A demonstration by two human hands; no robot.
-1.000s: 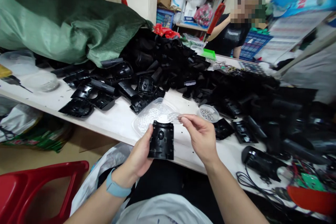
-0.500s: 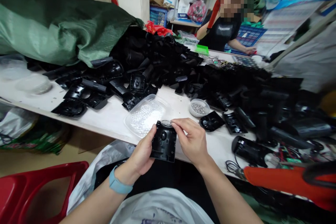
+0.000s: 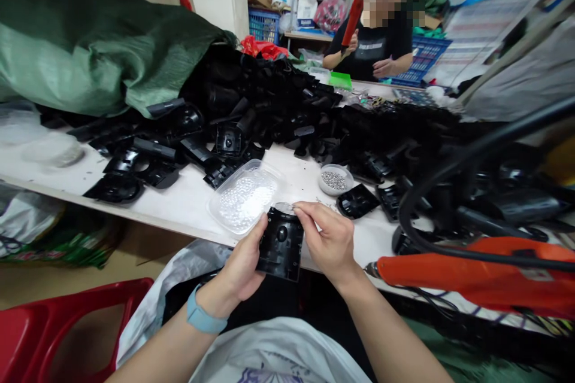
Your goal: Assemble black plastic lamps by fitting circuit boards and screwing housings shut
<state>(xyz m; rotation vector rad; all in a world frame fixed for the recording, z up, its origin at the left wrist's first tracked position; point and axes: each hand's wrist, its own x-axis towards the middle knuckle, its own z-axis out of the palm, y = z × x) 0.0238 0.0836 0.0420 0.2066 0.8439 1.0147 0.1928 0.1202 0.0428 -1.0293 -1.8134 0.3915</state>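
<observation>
My left hand grips a black plastic housing piece by its left side, thumb on the inner face. A thin clear plastic disc sits at the housing's top edge. My right hand pinches the right rim of that disc between thumb and fingers, close to the housing's top right corner. Whether the disc is seated in the housing, I cannot tell. Just beyond my hands is a clear plastic tub of small transparent pieces. Right of it stands a small round bowl of metal screws.
Black plastic parts are heaped across the table. An orange electric screwdriver with a black cable lies across the right side. A green sack rests at left, a red stool below. Across the table a person holds another orange tool.
The orange screwdriver on the right has swung further into view, and its cable now crosses the parts. The person opposite has drawn a hand in toward the chest. My hands keep their hold.
</observation>
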